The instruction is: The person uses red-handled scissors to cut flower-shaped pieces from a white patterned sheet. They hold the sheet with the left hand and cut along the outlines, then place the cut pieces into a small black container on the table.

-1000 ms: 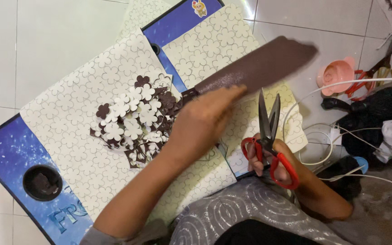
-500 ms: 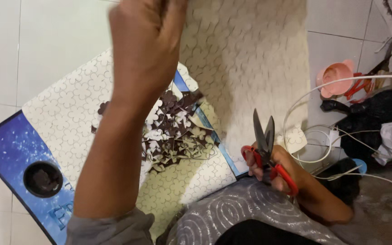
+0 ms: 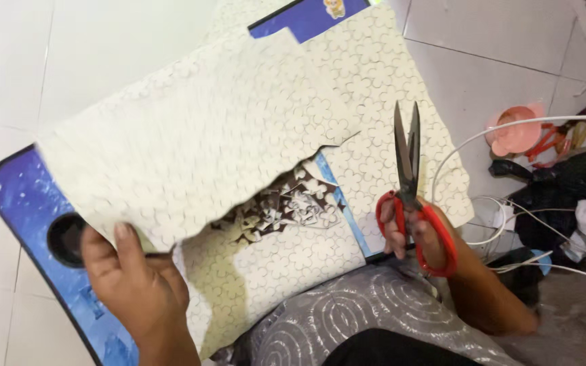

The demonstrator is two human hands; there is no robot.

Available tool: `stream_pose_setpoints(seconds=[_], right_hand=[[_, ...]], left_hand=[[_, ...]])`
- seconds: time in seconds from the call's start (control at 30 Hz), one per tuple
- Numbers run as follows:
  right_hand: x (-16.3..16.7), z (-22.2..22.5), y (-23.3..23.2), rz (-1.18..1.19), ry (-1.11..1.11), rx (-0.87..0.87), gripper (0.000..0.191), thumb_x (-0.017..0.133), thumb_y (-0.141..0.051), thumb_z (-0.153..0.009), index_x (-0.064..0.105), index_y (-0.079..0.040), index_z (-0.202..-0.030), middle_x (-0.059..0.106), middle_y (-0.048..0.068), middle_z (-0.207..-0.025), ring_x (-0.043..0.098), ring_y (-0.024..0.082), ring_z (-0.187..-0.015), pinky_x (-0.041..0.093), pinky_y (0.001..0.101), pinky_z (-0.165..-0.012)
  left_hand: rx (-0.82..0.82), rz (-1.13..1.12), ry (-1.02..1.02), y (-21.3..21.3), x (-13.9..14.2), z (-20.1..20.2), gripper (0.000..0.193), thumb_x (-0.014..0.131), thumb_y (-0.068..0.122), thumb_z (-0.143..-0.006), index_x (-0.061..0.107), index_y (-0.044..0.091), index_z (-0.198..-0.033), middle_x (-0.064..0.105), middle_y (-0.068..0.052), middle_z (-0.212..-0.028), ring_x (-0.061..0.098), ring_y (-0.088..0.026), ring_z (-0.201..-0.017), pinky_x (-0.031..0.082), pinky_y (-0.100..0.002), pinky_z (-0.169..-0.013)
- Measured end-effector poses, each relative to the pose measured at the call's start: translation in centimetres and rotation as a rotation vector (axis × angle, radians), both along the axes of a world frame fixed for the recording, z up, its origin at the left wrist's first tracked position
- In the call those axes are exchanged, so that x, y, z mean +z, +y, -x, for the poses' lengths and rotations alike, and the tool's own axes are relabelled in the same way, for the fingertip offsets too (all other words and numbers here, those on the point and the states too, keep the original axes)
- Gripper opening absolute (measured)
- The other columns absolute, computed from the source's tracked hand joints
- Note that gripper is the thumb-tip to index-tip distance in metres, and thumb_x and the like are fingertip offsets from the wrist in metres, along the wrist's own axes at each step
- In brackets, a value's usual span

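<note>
My left hand (image 3: 137,285) is pinching the near edge of the cream sheet (image 3: 205,135), its grip narrow, lifting it above the cut pieces (image 3: 283,210). My right hand (image 3: 418,234) is gripping the scissors (image 3: 412,183), blades closed, pointing away.

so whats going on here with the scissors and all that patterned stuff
A person sits at a small blue table. The left hand holds up a large cream sheet with a flower cut-out pattern by its lower edge. The right hand grips red-handled scissors, blades shut and pointing up. A pile of small brown and cream flower pieces lies on the table beneath the sheet.
</note>
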State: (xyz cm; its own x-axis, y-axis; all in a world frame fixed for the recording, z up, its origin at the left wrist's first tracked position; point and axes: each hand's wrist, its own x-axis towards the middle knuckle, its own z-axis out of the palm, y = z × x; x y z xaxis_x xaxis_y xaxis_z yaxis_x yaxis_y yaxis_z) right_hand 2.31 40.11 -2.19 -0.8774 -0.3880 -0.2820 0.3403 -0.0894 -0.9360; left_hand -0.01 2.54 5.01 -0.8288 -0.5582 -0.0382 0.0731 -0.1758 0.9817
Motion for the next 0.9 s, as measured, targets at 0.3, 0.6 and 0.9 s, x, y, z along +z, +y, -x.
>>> stream_pose_setpoints(seconds=[0.3, 0.6, 0.9], right_hand=[[3.7, 0.2, -4.5, -0.299, -0.256, 0.283, 0.048, 0.054, -0.042, -0.091, 0.064, -0.002, -0.117, 0.06, 0.001, -0.072, 0.06, 0.012, -0.058, 0.054, 0.0274, -0.053], [5.4, 0.1, -7.0, -0.339, -0.276, 0.401, 0.04, 0.062, -0.034, -0.089, 0.066, -0.004, -0.115, 0.058, -0.001, -0.075, 0.055, 0.01, -0.061, 0.045, 0.026, -0.052], [7.6, 1.9, -12.0, -0.708, -0.397, 0.629, 0.041, 0.069, -0.019, -0.076, 0.068, -0.013, -0.117, 0.059, 0.0, -0.064, 0.06, 0.014, -0.059, 0.05, 0.0311, -0.055]], left_hand=[[0.186, -0.395, 0.121, -2.6, -5.4, -5.9, 0.053, 0.055, 0.029, -0.109, 0.04, 0.006, -0.154, 0.062, -0.017, -0.139, 0.067, -0.024, -0.117, 0.058, -0.037, -0.093], [0.078, -0.588, 0.031, -3.9, -6.6, -3.4, 0.071, 0.057, 0.049, -0.104, 0.036, 0.009, -0.159, 0.049, -0.01, -0.156, 0.055, -0.026, -0.139, 0.056, -0.043, -0.109], [0.048, -0.698, 0.062, -7.2, -6.5, -4.5, 0.069, 0.053, 0.046, -0.105, 0.039, 0.001, -0.156, 0.056, -0.015, -0.15, 0.061, -0.028, -0.129, 0.059, -0.044, -0.102]])
